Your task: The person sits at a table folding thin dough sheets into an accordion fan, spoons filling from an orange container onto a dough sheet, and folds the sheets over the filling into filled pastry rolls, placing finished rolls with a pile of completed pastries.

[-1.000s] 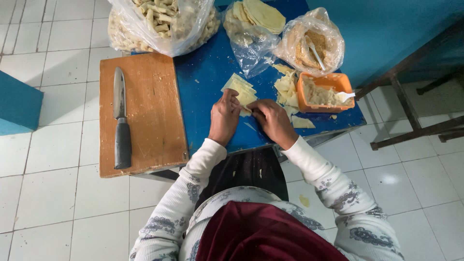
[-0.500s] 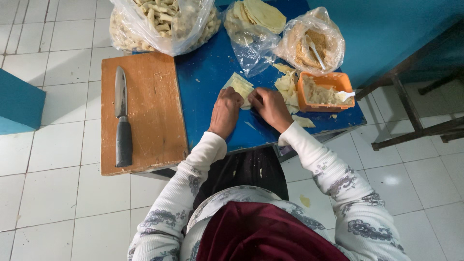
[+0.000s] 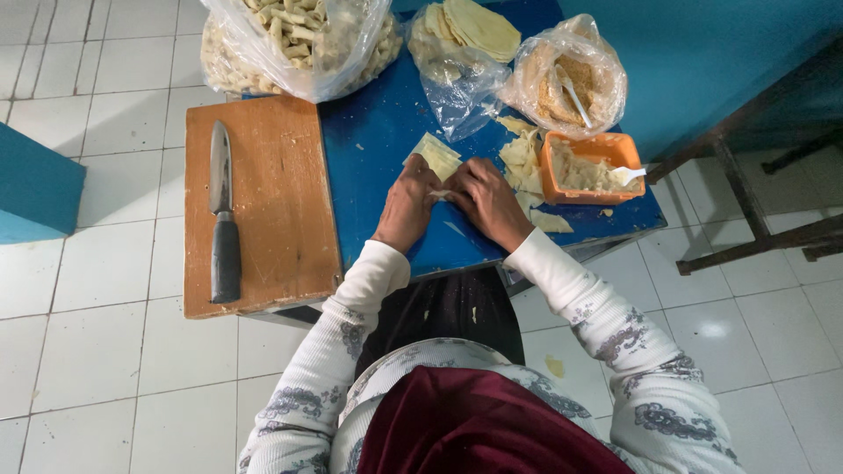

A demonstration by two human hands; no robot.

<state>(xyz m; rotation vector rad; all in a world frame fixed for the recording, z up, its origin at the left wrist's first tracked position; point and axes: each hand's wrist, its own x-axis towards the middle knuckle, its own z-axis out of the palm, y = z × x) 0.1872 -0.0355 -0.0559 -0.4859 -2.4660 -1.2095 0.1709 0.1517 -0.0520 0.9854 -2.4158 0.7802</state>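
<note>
on the blue tabletop (image 3: 386,149), both hands meet over a pale yellow square pastry wrapper (image 3: 436,155): the left hand (image 3: 407,202) and the right hand (image 3: 486,200) sit side by side, fingertips pressed down on the wrapper's near edge, seemingly pinching it into a fold. the step in hand looks like rolling the sheet around filling, though any filling is hidden under the fingers. judging from this, the next move calls for even pressure from both thumbs so the roll stays tight and the thin sheet does not tear. just right of the right hand lie loose pale wrapper pieces (image 3: 520,158) and an orange plastic tub of filling (image 3: 587,167) with a white spoon (image 3: 627,174). to the left, well apart, a dark-handled knife (image 3: 223,215) rests on a wooden cutting board (image 3: 272,202); clear plastic bags of finished rolls (image 3: 299,35) sit at the far edge.
</note>
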